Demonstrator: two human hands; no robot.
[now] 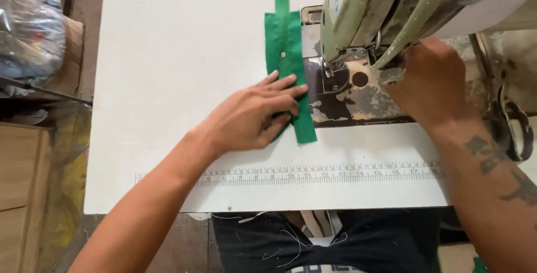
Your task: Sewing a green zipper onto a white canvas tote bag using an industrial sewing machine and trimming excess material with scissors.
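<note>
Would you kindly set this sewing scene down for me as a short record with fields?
Setting: white table with a worn pale green sewing machine at the right
Work piece: green fabric strip, lying flat beside the machine's metal plate
Left hand: open, fingers flat, pressing on the strip's near end
Right hand: at the machine under its head; fingers hidden, grip cannot be told
Measuring aid: ruler scale along the table's near edge
Other: black scissors at the far right; plastic bag at the left
</note>
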